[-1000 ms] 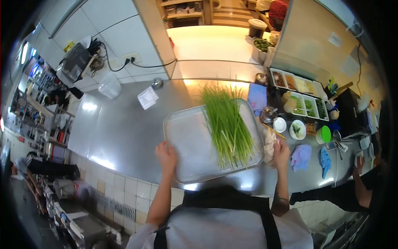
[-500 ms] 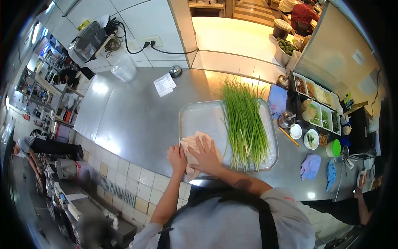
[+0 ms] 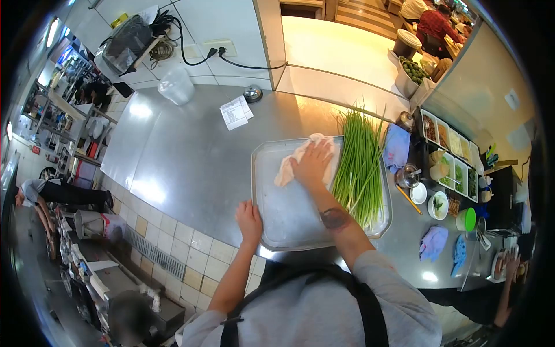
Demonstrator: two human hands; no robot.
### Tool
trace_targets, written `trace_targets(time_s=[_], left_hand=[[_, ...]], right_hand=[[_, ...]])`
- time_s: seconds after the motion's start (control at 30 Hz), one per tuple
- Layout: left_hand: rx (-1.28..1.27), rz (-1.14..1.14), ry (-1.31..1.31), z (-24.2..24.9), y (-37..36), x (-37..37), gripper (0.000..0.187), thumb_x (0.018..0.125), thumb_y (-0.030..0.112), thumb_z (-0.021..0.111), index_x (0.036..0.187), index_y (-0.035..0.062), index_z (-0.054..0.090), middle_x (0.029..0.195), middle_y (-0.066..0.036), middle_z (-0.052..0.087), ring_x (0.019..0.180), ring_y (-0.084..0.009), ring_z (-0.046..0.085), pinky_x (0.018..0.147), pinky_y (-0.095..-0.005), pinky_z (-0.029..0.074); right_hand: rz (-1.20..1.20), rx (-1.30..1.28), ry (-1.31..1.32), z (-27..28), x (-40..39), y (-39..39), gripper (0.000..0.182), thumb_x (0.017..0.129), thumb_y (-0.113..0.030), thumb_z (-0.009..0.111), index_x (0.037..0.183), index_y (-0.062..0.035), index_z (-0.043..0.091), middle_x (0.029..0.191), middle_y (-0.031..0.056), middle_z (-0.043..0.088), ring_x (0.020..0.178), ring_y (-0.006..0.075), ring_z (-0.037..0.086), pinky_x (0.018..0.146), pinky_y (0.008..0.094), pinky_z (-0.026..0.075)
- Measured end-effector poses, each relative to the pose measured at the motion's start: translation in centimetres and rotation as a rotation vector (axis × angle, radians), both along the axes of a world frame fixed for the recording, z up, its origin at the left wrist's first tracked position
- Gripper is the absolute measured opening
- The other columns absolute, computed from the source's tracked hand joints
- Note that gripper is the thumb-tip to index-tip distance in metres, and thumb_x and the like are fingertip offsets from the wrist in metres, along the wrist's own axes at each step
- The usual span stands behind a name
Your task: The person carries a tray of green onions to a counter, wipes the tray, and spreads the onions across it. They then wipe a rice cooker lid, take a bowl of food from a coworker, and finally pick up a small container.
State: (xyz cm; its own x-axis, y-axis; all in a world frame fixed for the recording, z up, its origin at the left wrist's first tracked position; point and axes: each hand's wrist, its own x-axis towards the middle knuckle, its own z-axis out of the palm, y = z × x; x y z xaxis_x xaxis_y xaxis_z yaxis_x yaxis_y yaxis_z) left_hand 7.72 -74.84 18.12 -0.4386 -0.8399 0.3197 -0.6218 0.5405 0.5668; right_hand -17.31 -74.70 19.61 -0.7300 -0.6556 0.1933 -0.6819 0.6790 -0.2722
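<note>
A pale pink cloth [image 3: 287,168] lies on the upper middle of a metal tray [image 3: 283,217]. Spread over it is my right hand [image 3: 314,164], palm down, close to the left side of a bundle of long green stalks [image 3: 361,168]. The stalks lie lengthwise on the tray's right side, their tips past its far edge. My left hand [image 3: 249,222] rests at the tray's left edge near the lower corner, its fingers curled against the rim; whether they grip it is hard to tell.
Paper slips [image 3: 236,113], a bell [image 3: 252,93] and a clear container [image 3: 176,87] stand at the back left. Right of the tray are a blue cloth [image 3: 396,147], a white bowl [image 3: 438,206] and ingredient trays [image 3: 448,165]. A co-worker's hand [image 3: 511,267] is at far right.
My right hand and the cloth have moved from the tray's lower left up and to the right. The stalks sit further right, against the tray's right side. My left hand stays at the left edge.
</note>
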Motion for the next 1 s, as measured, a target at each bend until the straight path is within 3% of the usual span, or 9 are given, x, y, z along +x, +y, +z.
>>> trace_targets(time_s=[0.17,0.27,0.37,0.53,0.73,0.83,0.97,1.0], left_hand=[[-0.015,0.018,0.005,-0.3,0.0,0.2,0.023,0.09,0.011,0.053,0.109,-0.0016,0.059,0.094,-0.017,0.053,0.09,-0.0359,0.05,0.077,-0.0454,0.039],[0.007,0.024,0.023,0.1,0.1,0.1,0.023,0.089,0.011,0.054,0.106,-0.003,0.059,0.092,-0.017,0.053,0.087,-0.0362,0.051,0.075,-0.0454,0.039],[-0.001,0.037,0.033,0.0,0.1,-0.1,0.023,0.089,0.011,0.053,0.107,-0.0027,0.059,0.092,-0.017,0.054,0.088,-0.0362,0.052,0.075,-0.0452,0.04],[0.03,0.041,0.051,0.2,0.1,-0.1,0.023,0.09,0.01,0.052,0.107,-0.0021,0.061,0.092,-0.017,0.054,0.089,-0.0358,0.052,0.076,-0.0451,0.041],[0.0,0.055,0.061,-0.2,0.3,-0.2,0.021,0.091,0.012,0.051,0.104,-0.002,0.061,0.089,-0.017,0.053,0.087,-0.0353,0.052,0.076,-0.0454,0.04],[-0.05,0.061,0.032,-0.2,0.5,-0.6,0.019,0.091,0.012,0.051,0.1,-0.002,0.061,0.087,-0.017,0.053,0.084,-0.0357,0.051,0.073,-0.046,0.04],[-0.001,0.081,-0.072,-0.4,0.6,-0.3,0.028,0.093,0.015,0.051,0.113,-0.0008,0.06,0.096,-0.016,0.054,0.093,-0.034,0.051,0.079,-0.045,0.039],[-0.031,0.081,-0.062,-0.4,0.5,-0.3,0.026,0.092,0.014,0.051,0.11,-0.0009,0.061,0.094,-0.016,0.054,0.091,-0.0347,0.051,0.077,-0.0454,0.039]], right_hand=[[0.3,-0.081,0.026,-0.8,5.3,-2.9,0.078,0.086,-0.045,0.058,0.143,0.0014,0.035,0.151,0.0269,0.025,0.143,0.0408,0.019,0.113,0.0557,0.017],[0.638,-0.223,0.045,-1.6,6.1,-3.6,0.064,0.085,-0.035,0.058,0.139,-0.003,0.043,0.147,0.0187,0.037,0.139,0.0341,0.03,0.112,0.0522,0.022],[0.786,-0.194,0.091,-1.7,7.7,-2.4,0.059,0.082,-0.028,0.059,0.135,-0.0049,0.047,0.14,0.0145,0.046,0.135,0.03,0.037,0.11,0.0479,0.028],[0.864,-0.231,-0.102,1.2,11.6,5.9,0.052,0.079,-0.019,0.058,0.129,-0.0068,0.053,0.134,0.0116,0.05,0.13,0.0277,0.042,0.105,0.0429,0.033],[1.022,-0.196,-0.414,-0.5,12.4,13.4,0.035,0.075,-0.015,0.061,0.109,-0.0153,0.066,0.12,0.0036,0.06,0.119,0.0197,0.05,0.096,0.0412,0.038],[1.114,-0.033,-0.516,0.3,10.6,15.5,0.034,0.067,-0.015,0.063,0.099,-0.0168,0.071,0.108,0.0049,0.067,0.107,0.0237,0.058,0.09,0.0402,0.043],[0.958,0.07,-0.646,2.0,7.4,18.0,0.024,0.068,-0.016,0.061,0.088,-0.0108,0.073,0.089,0.0125,0.069,0.089,0.0321,0.063,0.079,0.043,0.049],[0.88,0.078,-0.666,1.5,6.7,18.8,0.023,0.068,-0.016,0.06,0.087,-0.0093,0.072,0.086,0.0145,0.068,0.086,0.0339,0.063,0.077,0.044,0.049]])
